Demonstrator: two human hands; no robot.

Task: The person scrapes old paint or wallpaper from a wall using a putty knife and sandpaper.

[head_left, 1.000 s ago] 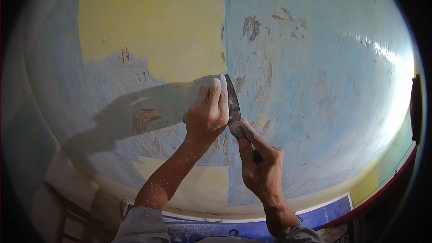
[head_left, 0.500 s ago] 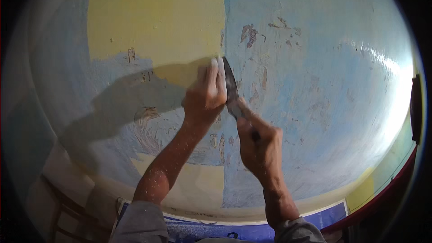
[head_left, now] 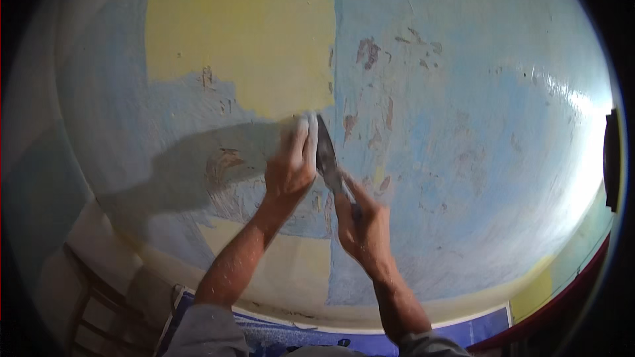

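My right hand [head_left: 364, 225] is wrapped round the handle of a putty knife [head_left: 325, 152], whose dark blade points up at the wall [head_left: 430, 125]. Close against the blade's left side is my left hand [head_left: 291, 162]. Its fingers reach upward side by side with whitened tips, at or against the wall; the thumb is hidden, and whether they press on the blade I cannot tell. The blade's tip is just below a yellow painted patch [head_left: 245, 33]. Around both hands the wall has pale blue, scuffed paint with brown chipped spots [head_left: 368, 53].
A blue panel with a white border [head_left: 486, 327] runs along the bottom. At the lower left stands a brown wooden frame with slats [head_left: 83, 317]. A dark object [head_left: 612, 158] sits at the right edge beside bright light, above a dark red curved edge [head_left: 575, 277].
Both hands and the putty knife have moved down the wall and slightly left. The blade's tip is now at the yellow patch's lower edge. The view has shifted slightly.
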